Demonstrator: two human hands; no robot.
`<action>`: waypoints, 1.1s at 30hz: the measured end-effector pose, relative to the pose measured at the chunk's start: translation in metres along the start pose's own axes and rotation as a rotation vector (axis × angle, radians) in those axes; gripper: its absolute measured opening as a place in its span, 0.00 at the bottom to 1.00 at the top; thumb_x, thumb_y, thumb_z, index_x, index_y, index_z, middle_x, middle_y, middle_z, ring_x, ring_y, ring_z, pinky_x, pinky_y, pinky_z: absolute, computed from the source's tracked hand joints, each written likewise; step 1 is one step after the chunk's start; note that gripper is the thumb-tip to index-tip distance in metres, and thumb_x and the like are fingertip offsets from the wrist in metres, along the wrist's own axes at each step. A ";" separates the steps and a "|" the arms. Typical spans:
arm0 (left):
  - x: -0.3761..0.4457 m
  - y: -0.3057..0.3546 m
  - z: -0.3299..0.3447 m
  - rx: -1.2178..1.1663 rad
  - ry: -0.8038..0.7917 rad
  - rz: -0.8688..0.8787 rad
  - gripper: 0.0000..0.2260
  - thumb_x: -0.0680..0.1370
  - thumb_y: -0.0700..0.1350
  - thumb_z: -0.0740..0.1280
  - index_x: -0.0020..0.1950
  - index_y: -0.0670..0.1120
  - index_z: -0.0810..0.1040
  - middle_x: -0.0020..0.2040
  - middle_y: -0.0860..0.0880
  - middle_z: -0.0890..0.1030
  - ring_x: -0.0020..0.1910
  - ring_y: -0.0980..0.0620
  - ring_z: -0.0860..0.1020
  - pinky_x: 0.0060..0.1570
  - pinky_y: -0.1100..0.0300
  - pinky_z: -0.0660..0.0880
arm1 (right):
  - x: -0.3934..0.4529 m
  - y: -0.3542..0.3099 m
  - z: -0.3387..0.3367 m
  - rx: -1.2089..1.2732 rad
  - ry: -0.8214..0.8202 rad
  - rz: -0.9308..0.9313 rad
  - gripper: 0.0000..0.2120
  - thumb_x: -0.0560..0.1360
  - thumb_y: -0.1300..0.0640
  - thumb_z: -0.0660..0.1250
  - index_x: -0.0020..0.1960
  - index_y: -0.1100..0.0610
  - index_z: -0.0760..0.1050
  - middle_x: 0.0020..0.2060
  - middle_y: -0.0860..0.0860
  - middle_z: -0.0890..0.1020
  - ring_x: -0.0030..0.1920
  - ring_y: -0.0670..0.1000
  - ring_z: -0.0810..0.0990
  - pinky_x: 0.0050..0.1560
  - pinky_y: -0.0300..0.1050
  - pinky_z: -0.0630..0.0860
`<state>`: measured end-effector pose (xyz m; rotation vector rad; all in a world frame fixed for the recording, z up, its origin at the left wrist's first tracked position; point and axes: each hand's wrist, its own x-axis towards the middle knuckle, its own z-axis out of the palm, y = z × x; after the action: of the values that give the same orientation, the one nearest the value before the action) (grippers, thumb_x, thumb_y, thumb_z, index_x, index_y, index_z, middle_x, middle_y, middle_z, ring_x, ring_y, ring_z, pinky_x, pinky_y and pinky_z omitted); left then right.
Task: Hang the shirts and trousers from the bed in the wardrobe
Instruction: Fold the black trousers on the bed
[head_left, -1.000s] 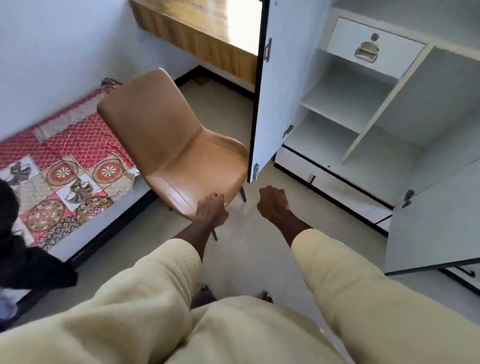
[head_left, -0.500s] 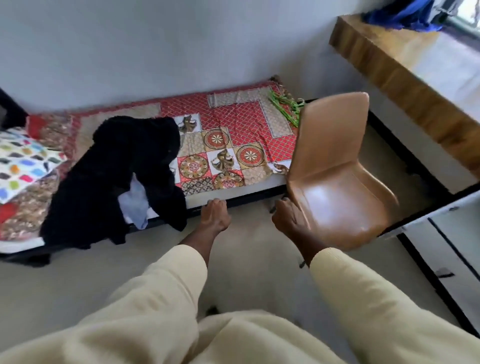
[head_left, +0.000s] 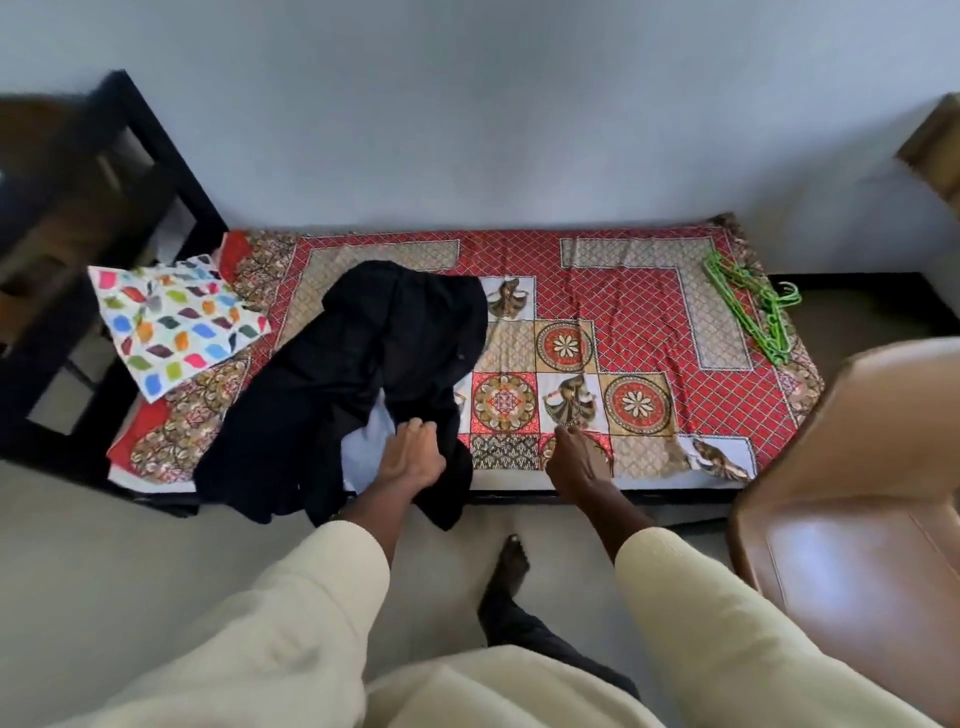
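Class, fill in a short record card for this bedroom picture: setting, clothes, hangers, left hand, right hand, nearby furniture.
setting: bed with a red patterned cover against a wall
clothes: black garments heaped over something white, spilling off the bed's near edge
hangers: green hangers at the bed's right end
left hand: open, on the black garments
right hand: open, over the cover
nearby furniture: tan chair

Before you: black clothes (head_left: 363, 364) on a red, gold-patterned bedsheet (head_left: 649, 312); a white pillow (head_left: 171, 322) with multicoloured leaf shapes; green hangers (head_left: 753, 306); a tan chair (head_left: 857, 519).
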<state>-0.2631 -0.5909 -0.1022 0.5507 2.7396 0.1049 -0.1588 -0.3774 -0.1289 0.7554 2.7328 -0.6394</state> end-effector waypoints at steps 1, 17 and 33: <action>0.016 -0.005 -0.007 0.004 0.001 -0.022 0.11 0.76 0.41 0.62 0.58 0.43 0.76 0.61 0.46 0.76 0.64 0.43 0.73 0.62 0.51 0.71 | 0.022 -0.005 -0.005 -0.008 -0.015 -0.002 0.17 0.74 0.66 0.63 0.62 0.62 0.72 0.56 0.60 0.78 0.49 0.59 0.79 0.42 0.48 0.74; 0.229 -0.086 -0.085 0.026 0.020 -0.106 0.14 0.77 0.42 0.63 0.63 0.44 0.74 0.61 0.45 0.75 0.61 0.43 0.73 0.59 0.50 0.70 | 0.238 -0.086 -0.029 -0.057 -0.138 -0.089 0.18 0.76 0.68 0.63 0.65 0.64 0.68 0.62 0.60 0.74 0.49 0.57 0.77 0.42 0.49 0.76; 0.381 -0.180 -0.037 -0.206 -0.301 -0.135 0.27 0.81 0.47 0.64 0.77 0.43 0.59 0.80 0.44 0.55 0.77 0.44 0.56 0.72 0.47 0.62 | 0.412 -0.182 0.096 0.740 -0.550 0.433 0.23 0.76 0.60 0.69 0.70 0.59 0.71 0.65 0.58 0.76 0.56 0.52 0.74 0.48 0.43 0.74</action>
<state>-0.6712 -0.6097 -0.2138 0.2956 2.4275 0.2470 -0.5914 -0.3856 -0.2860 1.0684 1.7334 -1.4983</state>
